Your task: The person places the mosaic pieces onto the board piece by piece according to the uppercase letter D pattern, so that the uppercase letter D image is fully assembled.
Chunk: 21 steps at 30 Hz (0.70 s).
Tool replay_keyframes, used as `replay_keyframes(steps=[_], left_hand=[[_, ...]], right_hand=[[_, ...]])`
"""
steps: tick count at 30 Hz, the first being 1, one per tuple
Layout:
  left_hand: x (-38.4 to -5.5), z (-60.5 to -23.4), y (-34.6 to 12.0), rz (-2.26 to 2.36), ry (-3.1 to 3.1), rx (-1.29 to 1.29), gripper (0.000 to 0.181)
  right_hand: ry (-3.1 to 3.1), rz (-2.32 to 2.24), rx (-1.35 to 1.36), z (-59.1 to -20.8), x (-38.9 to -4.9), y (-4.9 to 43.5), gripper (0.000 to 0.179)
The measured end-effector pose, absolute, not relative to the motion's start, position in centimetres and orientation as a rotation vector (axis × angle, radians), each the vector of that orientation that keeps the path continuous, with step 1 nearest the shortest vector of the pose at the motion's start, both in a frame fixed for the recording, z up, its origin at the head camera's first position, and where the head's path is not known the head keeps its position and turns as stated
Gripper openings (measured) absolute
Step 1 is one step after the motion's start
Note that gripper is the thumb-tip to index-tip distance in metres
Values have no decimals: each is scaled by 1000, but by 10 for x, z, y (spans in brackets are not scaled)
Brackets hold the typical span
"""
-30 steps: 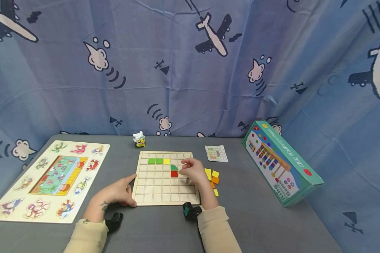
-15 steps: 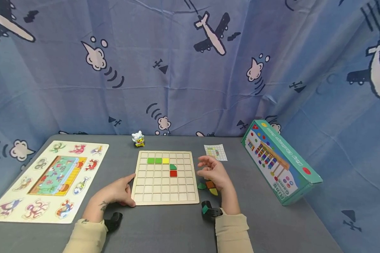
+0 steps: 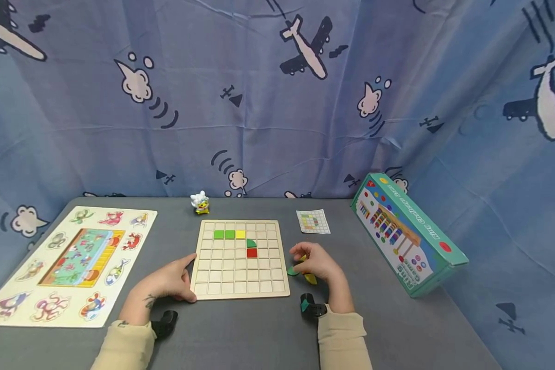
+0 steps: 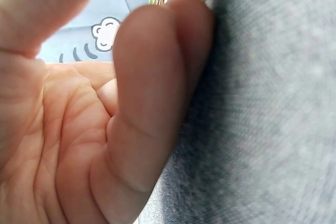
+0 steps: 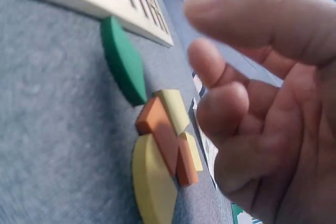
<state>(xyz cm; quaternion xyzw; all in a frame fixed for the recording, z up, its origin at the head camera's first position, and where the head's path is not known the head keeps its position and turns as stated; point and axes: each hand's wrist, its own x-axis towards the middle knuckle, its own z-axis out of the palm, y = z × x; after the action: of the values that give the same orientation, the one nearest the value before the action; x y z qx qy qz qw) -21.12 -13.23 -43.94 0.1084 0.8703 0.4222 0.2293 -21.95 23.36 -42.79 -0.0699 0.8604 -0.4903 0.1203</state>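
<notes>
A wooden grid board (image 3: 240,277) lies on the table, with two green squares (image 3: 224,235), a yellow square (image 3: 240,234), a green quarter-round tile (image 3: 251,243) and a red square (image 3: 252,253) in its cells. Against the board's left edge rests my left hand (image 3: 166,280), forefinger and thumb spread apart. To the right of the board, my right hand (image 3: 319,263) hovers over loose tiles, nothing between its fingers. The right wrist view shows a green tile (image 5: 123,61) by the board's edge, beside a yellow curved tile (image 5: 152,177) and orange tiles (image 5: 164,135).
Behind my right hand lies a small card (image 3: 313,222) printed with a coloured grid. A sea-animal puzzle board (image 3: 125,257) is at the left, a small white and yellow figurine (image 3: 200,202) at the back. A green game box (image 3: 407,236) stands at the right.
My right hand has moved right, off the board, then down over the loose tiles. The left hand stays at the board's left edge, and the tiles on the board are the same.
</notes>
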Motion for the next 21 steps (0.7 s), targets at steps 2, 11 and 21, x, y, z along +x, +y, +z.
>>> replay_keyframes(steps=[2,11,21], left_hand=[[-211,-439,-132,1161,2395,302,111],[-211,-438,-134,1167,2386,335,111],[-209,-435,-132,1177,2380,342,110]], right_hand=[[2549,-1379,-197,-430,-221,233,36],[2671,-1094,-127,-435,-222,224,31],[2757,-961,-63,-435,-221,218,25]])
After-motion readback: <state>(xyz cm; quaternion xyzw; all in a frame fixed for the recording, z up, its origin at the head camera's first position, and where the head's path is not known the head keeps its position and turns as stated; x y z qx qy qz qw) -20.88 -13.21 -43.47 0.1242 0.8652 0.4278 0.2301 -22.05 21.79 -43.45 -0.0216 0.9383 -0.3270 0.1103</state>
